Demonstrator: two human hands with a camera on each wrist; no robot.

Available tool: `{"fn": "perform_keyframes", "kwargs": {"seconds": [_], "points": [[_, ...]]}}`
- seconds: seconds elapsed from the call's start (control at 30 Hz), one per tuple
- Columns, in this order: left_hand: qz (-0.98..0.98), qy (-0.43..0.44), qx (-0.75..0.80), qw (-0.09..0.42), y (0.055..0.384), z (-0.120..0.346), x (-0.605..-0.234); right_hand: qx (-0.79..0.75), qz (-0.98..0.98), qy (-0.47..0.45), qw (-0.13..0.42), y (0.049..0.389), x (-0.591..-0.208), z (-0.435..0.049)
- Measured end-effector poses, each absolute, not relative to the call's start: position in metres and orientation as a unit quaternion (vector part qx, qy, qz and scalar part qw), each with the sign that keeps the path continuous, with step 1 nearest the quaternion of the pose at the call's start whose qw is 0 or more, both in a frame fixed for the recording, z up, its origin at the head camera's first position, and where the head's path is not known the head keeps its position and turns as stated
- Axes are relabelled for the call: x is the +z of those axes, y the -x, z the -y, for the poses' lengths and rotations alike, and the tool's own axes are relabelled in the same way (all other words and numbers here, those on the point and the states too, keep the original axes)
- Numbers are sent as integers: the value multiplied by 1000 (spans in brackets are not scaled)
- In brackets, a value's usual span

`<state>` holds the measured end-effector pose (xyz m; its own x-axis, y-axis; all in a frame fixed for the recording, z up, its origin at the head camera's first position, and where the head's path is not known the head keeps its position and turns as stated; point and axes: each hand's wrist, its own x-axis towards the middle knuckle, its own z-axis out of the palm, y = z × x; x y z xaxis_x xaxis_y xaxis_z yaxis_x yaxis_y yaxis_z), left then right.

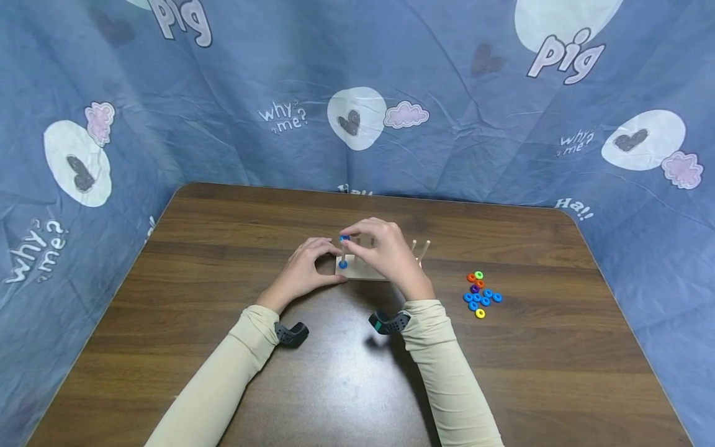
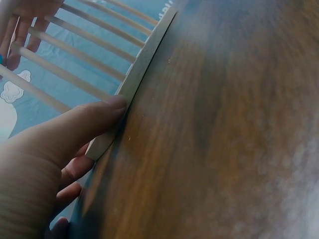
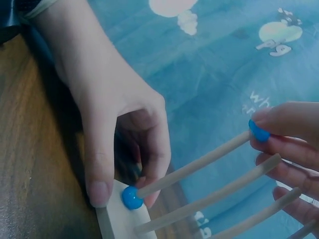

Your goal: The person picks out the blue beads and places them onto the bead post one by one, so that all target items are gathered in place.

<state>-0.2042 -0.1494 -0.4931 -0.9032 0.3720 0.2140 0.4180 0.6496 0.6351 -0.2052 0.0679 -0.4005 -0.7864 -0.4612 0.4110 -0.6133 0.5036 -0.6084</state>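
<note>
A pale wooden peg board [image 1: 365,271] with a row of upright pegs lies in front of me on the table. My left hand [image 1: 301,270] grips its left end, thumb on the front edge and fingers behind, as the left wrist view shows on the base [image 2: 144,59]. Between thumb and index finger, my right hand [image 1: 389,251] pinches a blue ring [image 3: 259,131] at the top of the leftmost peg [image 3: 199,163]. Whether the ring is around the peg tip or just touching it, I cannot tell. Another blue ring [image 3: 132,197] sits around that peg's foot.
Right of the board, loose rings lie in a cluster on the brown wooden table [image 1: 558,347]: several blue rings [image 1: 476,297], two orange, a green ring [image 1: 478,275], a purple one and a yellow ring [image 1: 480,313]. A blue printed cloth [image 1: 251,74] hangs behind the table.
</note>
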Motion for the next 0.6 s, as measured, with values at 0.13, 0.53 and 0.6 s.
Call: {"fn": "perform_keyframes", "kwargs": {"seconds": [0.13,0.53,0.6], "points": [[908,216,-358,30,204,149,-493,376,868,-308,100,205,-401,-67],[907,215,-360,27,205,150,-494,375,866,-314,107,206,-402,-67],[907,215,-360,28,205,151,-494,377,865,-315,106,206,-402,-67]]}}
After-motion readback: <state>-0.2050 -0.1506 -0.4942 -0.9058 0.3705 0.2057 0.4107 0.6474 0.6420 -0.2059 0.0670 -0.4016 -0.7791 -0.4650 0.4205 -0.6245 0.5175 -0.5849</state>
